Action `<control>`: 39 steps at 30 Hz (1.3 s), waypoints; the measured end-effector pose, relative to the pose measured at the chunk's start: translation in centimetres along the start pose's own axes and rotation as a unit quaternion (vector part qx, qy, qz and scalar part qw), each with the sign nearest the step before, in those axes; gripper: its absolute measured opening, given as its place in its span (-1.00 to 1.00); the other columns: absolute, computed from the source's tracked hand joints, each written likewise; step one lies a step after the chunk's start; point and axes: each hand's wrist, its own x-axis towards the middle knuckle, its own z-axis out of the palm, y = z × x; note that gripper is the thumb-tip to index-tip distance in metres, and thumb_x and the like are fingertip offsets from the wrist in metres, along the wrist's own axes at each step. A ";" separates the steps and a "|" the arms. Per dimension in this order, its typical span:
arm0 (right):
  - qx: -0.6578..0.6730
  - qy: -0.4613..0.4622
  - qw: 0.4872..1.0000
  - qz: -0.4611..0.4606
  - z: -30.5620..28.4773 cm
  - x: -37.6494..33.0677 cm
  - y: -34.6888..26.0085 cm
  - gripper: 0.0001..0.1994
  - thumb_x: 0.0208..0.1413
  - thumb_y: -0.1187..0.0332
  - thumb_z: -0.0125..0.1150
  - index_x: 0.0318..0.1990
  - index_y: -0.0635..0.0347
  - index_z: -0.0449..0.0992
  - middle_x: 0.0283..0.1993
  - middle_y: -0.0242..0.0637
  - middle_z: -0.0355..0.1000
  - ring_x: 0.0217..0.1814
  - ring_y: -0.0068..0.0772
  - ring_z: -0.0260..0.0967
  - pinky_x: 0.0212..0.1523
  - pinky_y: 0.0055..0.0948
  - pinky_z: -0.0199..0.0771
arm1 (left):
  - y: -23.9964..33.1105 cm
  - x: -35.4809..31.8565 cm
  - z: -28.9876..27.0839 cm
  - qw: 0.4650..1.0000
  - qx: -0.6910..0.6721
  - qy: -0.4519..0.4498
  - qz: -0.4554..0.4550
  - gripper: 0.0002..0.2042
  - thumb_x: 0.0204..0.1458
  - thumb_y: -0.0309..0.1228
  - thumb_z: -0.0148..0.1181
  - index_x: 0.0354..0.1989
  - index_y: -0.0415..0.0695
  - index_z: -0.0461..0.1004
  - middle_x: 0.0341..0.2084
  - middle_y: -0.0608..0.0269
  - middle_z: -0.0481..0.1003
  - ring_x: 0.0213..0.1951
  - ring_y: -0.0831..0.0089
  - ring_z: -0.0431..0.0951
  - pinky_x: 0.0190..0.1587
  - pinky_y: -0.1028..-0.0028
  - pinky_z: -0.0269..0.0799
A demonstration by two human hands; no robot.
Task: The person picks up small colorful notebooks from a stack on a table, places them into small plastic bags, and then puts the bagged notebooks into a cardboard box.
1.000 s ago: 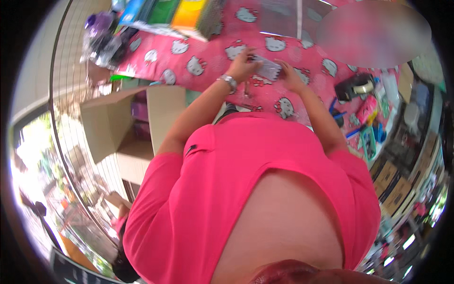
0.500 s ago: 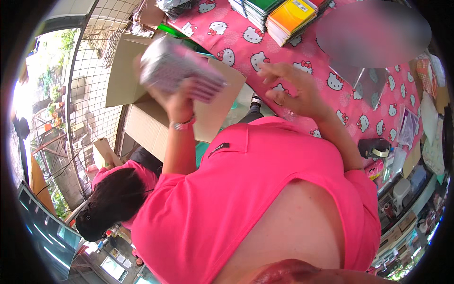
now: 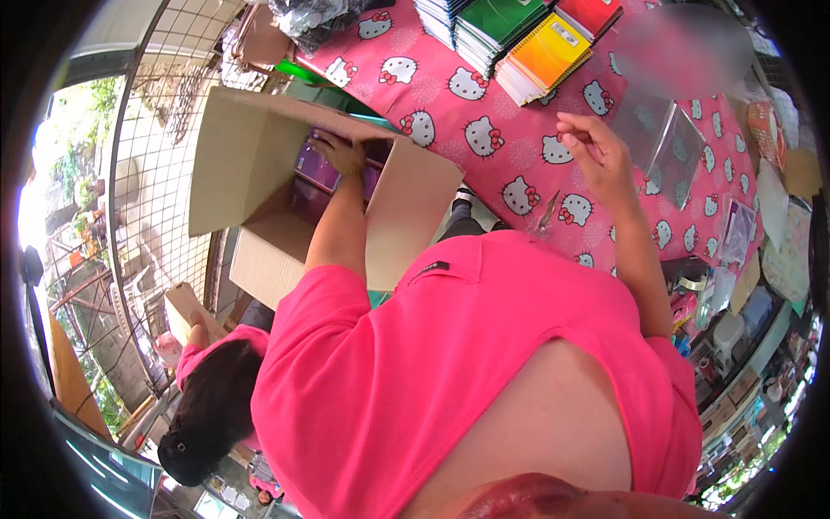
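My left hand point(image 3: 339, 156) reaches into an open cardboard box point(image 3: 415, 208) on the left. Its fingers are spread flat over a purple wrapped pack point(image 3: 316, 169), one of several purple packs inside. The lower part of the box is hidden from me. My right hand point(image 3: 601, 160) hovers over the pink cat-patterned tablecloth point(image 3: 519, 195). Its fingers are loosely bent and apart from the thumb, and nothing shows in them. Below it, near my shirt, lies a thin pointed object point(image 3: 547, 212), partly hidden.
Stacks of spiral notebooks with green point(image 3: 501, 17), yellow point(image 3: 549, 52) and red covers stand at the table's far side. Clear plastic sleeves point(image 3: 670, 147) lie to the right. Crumpled plastic point(image 3: 316, 17) sits at the far left corner. Another person point(image 3: 216, 406) in pink is at the lower left.
The plastic-wrapped pack that my left hand held above the box is no longer in the air; that hand is now down inside the box. My right hand has moved a little right.
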 end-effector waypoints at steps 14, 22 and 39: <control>-0.092 0.036 0.994 0.038 -5.9 3.3 2.5 -0.80 0.09 0.40 0.14 -0.14 0.25 0.50 -0.31 -0.30 0.45 -0.31 -0.53 0.41 -0.31 -0.54 0.37 | 2.4 5.9 -3.5 0.940 0.082 -0.327 -0.043 -0.41 0.06 -0.01 -0.06 0.17 -0.16 0.15 0.09 -0.13 0.20 0.07 -0.09 0.24 0.05 0.12 0.21; -0.194 0.234 0.953 -0.003 -11.8 18.5 8.2 -0.72 0.07 0.20 0.14 -0.15 0.17 0.51 -0.39 -0.21 0.49 -0.33 -0.29 0.46 -0.26 -0.37 0.43 | 14.0 20.0 -25.9 0.828 0.365 -0.333 0.265 -0.69 0.10 -0.21 -0.13 -0.12 -0.15 0.38 -0.24 -0.05 0.45 -0.25 0.06 0.47 -0.24 0.16 0.37; -0.463 0.246 0.845 0.103 -7.1 28.8 9.0 -0.68 -0.10 0.21 0.24 -0.19 0.14 0.46 -0.10 -0.20 0.37 0.08 -0.20 0.25 0.02 -0.05 0.23 | 59.4 11.3 -1.6 0.823 0.109 -0.231 0.507 -0.45 -0.13 -0.07 0.19 0.03 -0.10 0.36 -0.04 -0.13 0.38 -0.07 -0.05 0.44 -0.05 0.16 0.39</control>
